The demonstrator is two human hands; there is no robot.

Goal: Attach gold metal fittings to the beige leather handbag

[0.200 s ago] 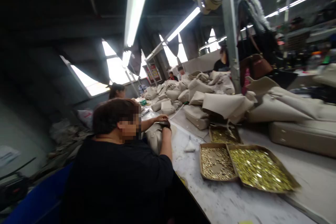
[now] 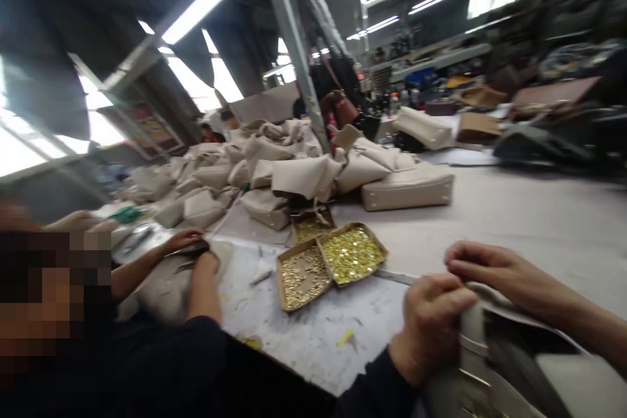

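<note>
At the lower right a beige handbag (image 2: pixel 499 379) is tilted toward me, its dark inside showing and a gold metal fitting on its front. My left hand (image 2: pixel 431 326), in a dark sleeve, is closed on the bag's upper edge with the thumb on top. Above it, my right hand (image 2: pixel 494 268) reaches in from the right with bent fingers at the bag's rim; its fingertips are partly hidden. Left of the bag, a yellow scrap (image 2: pixel 345 338) lies on the white tabletop (image 2: pixel 313 353).
Trays of gold studs (image 2: pixel 304 274) and shiny yellow-gold pieces (image 2: pixel 353 253) sit mid-table, a third tray (image 2: pixel 311 225) behind. Beige bags (image 2: pixel 235 170) are heaped beyond, near a metal post (image 2: pixel 298 59). At left, a co-worker's hands (image 2: pixel 189 241) hold another beige bag (image 2: pixel 164 287).
My view has swung to the right. Both my hands and the handbag have come into the picture, while the trays and the co-worker have shifted left in it.
</note>
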